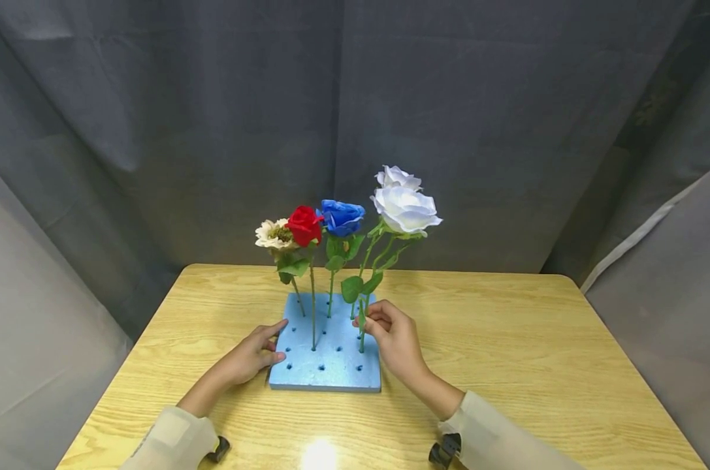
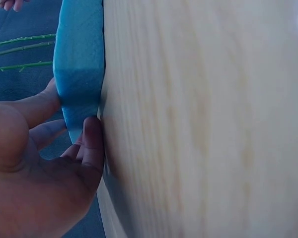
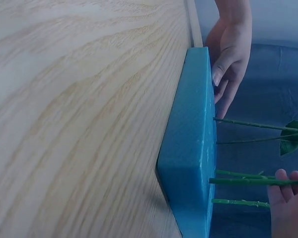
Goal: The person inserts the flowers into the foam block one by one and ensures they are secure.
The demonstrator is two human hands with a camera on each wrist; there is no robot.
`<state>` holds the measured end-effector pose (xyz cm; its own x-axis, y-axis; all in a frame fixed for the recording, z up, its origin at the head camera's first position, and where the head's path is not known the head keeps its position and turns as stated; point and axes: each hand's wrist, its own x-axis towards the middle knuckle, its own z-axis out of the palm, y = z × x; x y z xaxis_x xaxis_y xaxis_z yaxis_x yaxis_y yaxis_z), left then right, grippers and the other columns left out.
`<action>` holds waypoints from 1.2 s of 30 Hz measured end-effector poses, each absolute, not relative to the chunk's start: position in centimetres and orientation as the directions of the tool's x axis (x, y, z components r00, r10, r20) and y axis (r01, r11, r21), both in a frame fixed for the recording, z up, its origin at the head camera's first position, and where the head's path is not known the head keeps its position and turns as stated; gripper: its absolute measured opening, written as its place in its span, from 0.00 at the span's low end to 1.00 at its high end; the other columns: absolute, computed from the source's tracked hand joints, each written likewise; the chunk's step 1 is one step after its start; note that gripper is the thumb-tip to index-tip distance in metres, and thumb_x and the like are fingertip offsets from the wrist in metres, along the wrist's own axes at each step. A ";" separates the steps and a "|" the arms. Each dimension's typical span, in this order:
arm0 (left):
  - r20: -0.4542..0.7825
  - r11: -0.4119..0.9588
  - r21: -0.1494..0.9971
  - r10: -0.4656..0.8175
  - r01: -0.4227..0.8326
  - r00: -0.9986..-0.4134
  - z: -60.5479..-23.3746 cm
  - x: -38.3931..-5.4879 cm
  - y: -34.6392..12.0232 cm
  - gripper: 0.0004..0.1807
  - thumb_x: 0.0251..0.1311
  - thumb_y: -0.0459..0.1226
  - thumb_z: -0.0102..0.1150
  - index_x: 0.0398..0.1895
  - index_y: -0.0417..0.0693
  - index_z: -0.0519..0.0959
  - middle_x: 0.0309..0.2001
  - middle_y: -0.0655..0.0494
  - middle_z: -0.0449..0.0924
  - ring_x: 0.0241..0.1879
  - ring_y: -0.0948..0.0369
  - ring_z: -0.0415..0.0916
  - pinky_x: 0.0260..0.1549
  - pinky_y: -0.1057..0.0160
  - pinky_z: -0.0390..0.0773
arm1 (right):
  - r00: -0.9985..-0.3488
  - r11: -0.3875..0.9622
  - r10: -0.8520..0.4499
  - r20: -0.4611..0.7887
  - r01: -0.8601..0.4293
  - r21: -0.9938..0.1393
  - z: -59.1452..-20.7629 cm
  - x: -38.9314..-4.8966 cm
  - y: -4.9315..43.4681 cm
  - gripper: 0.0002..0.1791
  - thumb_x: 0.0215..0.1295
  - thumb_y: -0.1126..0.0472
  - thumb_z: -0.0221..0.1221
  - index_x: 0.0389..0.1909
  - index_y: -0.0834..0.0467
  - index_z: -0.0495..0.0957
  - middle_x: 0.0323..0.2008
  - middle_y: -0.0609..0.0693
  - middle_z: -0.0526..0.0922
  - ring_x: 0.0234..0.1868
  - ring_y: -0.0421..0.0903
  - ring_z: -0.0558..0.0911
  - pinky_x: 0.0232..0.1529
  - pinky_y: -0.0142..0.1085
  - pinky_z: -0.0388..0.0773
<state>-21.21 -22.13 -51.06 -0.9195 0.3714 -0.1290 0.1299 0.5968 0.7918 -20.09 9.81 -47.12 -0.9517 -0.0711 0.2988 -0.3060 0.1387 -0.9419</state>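
Observation:
A light blue foam block point(image 1: 307, 382) with rows of holes lies on the table, artificial flowers standing in it. My left hand point(image 1: 255, 352) holds its left edge, thumb and fingers against the block's top and side point(image 2: 82, 64). My right hand point(image 1: 397, 339) pinches the green stem of the front white rose point(image 1: 406, 210) low down, just above the block. The stem's foot meets a hole on the right side. Behind it stands another white rose point(image 1: 397, 177). Further left are a blue rose point(image 1: 341, 218), a red rose point(image 1: 304, 226) and a cream flower point(image 1: 274, 235), partly covered by the red one.
The wooden table point(image 1: 496, 339) stretches out on both sides of the block. Grey curtains point(image 1: 243, 130) hang behind the table and at its sides. Several holes in the front of the block hold no stem. The tall flowers crowd the block's back half.

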 end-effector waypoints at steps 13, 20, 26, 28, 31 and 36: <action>-0.127 0.589 0.798 0.374 0.129 -0.919 -51.2 -21.2 -22.2 0.40 0.72 0.38 0.62 0.82 0.46 0.57 0.67 0.37 0.66 0.58 0.48 0.73 0.54 0.49 0.74 | -0.969 0.102 -0.069 0.237 -0.243 -0.965 -46.7 -20.1 10.0 0.13 0.67 0.73 0.66 0.51 0.68 0.82 0.45 0.65 0.87 0.46 0.58 0.88 0.48 0.32 0.83; -0.124 0.585 0.800 0.381 0.135 -0.916 -51.3 -21.1 -22.2 0.40 0.72 0.39 0.62 0.82 0.47 0.57 0.67 0.37 0.66 0.59 0.48 0.73 0.53 0.49 0.75 | -0.977 0.100 -0.061 0.206 -0.211 -0.972 -46.8 -20.2 10.1 0.17 0.67 0.69 0.67 0.56 0.67 0.81 0.49 0.66 0.86 0.49 0.57 0.87 0.48 0.31 0.82; -0.124 0.587 0.798 0.383 0.137 -0.915 -51.3 -21.2 -22.3 0.39 0.73 0.39 0.61 0.82 0.47 0.56 0.68 0.38 0.65 0.59 0.48 0.73 0.55 0.48 0.74 | -0.980 0.126 -0.047 0.196 -0.200 -0.972 -46.8 -20.4 10.3 0.19 0.67 0.69 0.67 0.57 0.67 0.80 0.49 0.64 0.86 0.50 0.55 0.87 0.49 0.32 0.82; -0.125 0.586 0.799 0.382 0.136 -0.916 -51.3 -21.2 -22.3 0.39 0.73 0.39 0.61 0.82 0.47 0.56 0.69 0.38 0.65 0.60 0.47 0.72 0.56 0.47 0.74 | -0.979 0.137 -0.040 0.201 -0.205 -0.969 -46.8 -20.4 10.4 0.19 0.66 0.69 0.68 0.57 0.67 0.80 0.49 0.61 0.87 0.50 0.54 0.87 0.49 0.33 0.82; -0.122 0.581 0.803 0.384 0.137 -0.915 -51.3 -21.1 -22.3 0.39 0.73 0.39 0.61 0.82 0.47 0.57 0.69 0.37 0.64 0.60 0.47 0.72 0.56 0.46 0.74 | -0.977 0.138 -0.041 0.210 -0.213 -0.967 -46.8 -20.3 10.8 0.19 0.67 0.69 0.67 0.57 0.66 0.80 0.50 0.59 0.86 0.50 0.52 0.87 0.50 0.33 0.83; -0.124 0.582 0.802 0.384 0.136 -0.915 -51.3 -21.0 -22.3 0.38 0.73 0.39 0.61 0.82 0.47 0.57 0.69 0.38 0.65 0.60 0.47 0.72 0.55 0.47 0.74 | -0.972 0.152 -0.064 0.227 -0.235 -0.960 -47.0 -20.0 12.1 0.20 0.69 0.65 0.67 0.60 0.64 0.80 0.52 0.60 0.86 0.52 0.51 0.87 0.51 0.33 0.82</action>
